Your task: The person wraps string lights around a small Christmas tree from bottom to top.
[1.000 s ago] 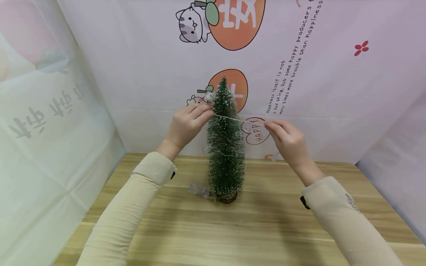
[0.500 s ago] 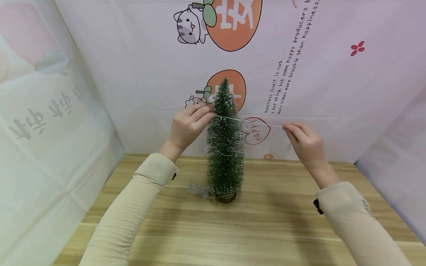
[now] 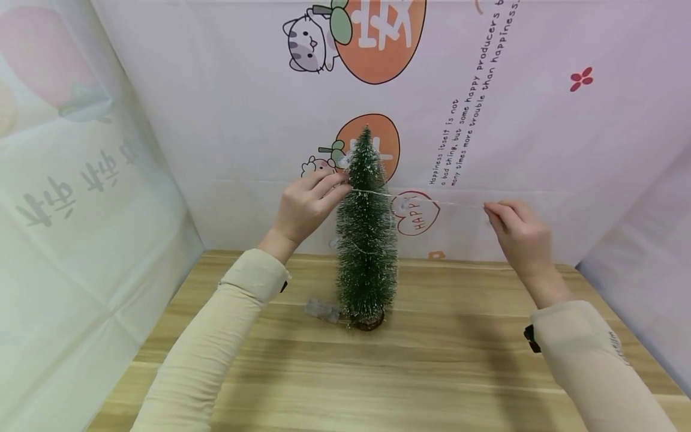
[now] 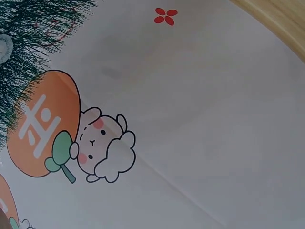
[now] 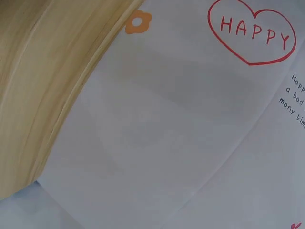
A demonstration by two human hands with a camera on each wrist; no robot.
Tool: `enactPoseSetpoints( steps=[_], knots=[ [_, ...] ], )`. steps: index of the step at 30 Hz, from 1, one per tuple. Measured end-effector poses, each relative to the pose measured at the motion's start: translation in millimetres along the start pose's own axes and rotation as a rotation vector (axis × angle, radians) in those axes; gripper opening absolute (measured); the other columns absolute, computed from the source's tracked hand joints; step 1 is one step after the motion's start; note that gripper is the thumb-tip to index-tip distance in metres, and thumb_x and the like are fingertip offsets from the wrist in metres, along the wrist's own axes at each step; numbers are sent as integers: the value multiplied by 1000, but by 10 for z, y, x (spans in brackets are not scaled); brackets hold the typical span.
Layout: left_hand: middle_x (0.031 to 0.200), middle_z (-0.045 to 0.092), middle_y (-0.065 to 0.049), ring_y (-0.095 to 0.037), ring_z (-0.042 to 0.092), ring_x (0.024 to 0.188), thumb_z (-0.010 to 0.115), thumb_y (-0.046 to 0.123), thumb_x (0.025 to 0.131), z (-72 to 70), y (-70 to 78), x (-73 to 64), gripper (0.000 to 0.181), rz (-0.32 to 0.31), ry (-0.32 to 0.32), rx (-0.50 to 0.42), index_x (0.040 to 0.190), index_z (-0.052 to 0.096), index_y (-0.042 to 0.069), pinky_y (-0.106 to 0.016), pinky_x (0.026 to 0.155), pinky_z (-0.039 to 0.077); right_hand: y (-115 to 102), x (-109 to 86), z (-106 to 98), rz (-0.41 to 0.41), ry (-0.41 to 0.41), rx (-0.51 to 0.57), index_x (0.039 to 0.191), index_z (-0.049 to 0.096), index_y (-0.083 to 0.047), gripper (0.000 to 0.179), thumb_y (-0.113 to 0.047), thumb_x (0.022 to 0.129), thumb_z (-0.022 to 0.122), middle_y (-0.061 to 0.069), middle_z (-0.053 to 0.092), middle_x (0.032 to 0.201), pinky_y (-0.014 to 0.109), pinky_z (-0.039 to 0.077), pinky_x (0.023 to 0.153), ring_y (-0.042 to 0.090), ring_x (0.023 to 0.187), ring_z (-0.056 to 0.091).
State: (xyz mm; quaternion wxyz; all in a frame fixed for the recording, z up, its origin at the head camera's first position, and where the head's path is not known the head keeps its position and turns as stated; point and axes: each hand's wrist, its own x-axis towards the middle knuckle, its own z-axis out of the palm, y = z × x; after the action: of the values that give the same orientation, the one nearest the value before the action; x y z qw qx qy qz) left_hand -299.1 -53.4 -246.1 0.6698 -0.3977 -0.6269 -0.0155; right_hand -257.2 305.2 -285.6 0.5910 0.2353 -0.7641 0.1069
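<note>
A small green artificial Christmas tree [image 3: 367, 240] with white-flecked tips stands upright on a brown base in the head view. String lights [image 3: 372, 192] on a thin pale wire wrap around it, with clear round bulbs along its sides. At the tree's upper left, my left hand [image 3: 312, 201] pinches the wire against the branches. Well out to the right, my right hand [image 3: 520, 240] pinches the same wire between thumb and fingertips, and the stretch between them is taut. A clear battery box [image 3: 322, 310] lies left of the base. The left wrist view catches branches [image 4: 28, 38] and one bulb [image 4: 5, 47].
The tree stands on a wooden table [image 3: 345, 384]. Behind it hangs a white printed cloth [image 3: 243, 120] with cartoon figures and lettering. More cloth [image 3: 70, 252] closes off the left side, and a pale sheet [image 3: 648, 240] the right.
My right hand has moved steadily right, away from the tree, with a longer stretch of wire drawn out straight. My left hand has stayed nearly still at the tree's upper left.
</note>
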Motion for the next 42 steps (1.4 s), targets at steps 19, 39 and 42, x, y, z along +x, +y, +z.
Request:
enactPoseSetpoints(
  steps=[19, 39, 42],
  knots=[
    [95, 73, -1, -17, 69, 87, 63, 10, 91, 35, 0, 15, 8, -94, -14, 29, 88, 71, 13, -26, 79, 59, 63, 218, -123, 216, -56, 90, 95, 73, 1, 13, -2, 83, 70, 21, 68, 82, -8, 26, 74, 19, 66, 60],
    [98, 72, -2, -18, 66, 84, 65, 11, 89, 37, 8, -34, 17, -41, -54, 13, 104, 72, 12, -27, 74, 59, -121, 764, -20, 311, 58, 155, 107, 70, 1, 22, 0, 91, 56, 25, 64, 92, -4, 31, 74, -10, 78, 41],
    [97, 73, -2, -18, 67, 84, 66, 11, 88, 34, 13, -35, 17, -42, -52, 8, 104, 72, 12, -27, 74, 59, -157, 872, -30, 348, 27, 148, 109, 67, 4, 21, -5, 93, 55, 24, 64, 96, -5, 32, 74, 0, 77, 49]
  ],
)
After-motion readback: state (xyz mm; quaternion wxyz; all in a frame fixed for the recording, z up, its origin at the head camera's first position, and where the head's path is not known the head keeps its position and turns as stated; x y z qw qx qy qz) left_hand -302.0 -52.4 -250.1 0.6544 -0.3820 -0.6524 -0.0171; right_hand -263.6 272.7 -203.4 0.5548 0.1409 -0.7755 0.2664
